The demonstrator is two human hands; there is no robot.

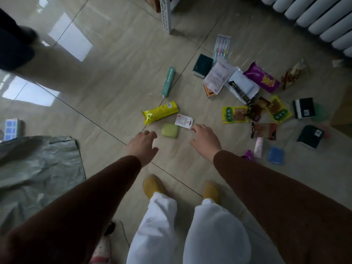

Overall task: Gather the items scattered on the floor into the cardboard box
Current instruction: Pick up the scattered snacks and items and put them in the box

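Many items lie scattered on the tiled floor. Nearest me are a pale green soap-like block [170, 130], a small white card pack [184, 121] and a yellow snack pack [160, 112]. My left hand [142, 147] hovers open just left of the green block. My right hand [206, 141] is open too, its fingertips at the white card's near corner. Farther off lie a teal tube [168, 82], a toothbrush pack [221, 47], a purple chip bag [262, 77] and dark boxes [303, 107]. At the right frame edge is a brown shape [342, 111] that may be cardboard.
A grey-green sheet [36, 172] covers the floor at the left. A white radiator [316, 20] runs along the top right and a white furniture leg [166, 16] stands at top centre. Another person's dark shoe [13, 44] is at the upper left. My yellow shoes [153, 185] stand below.
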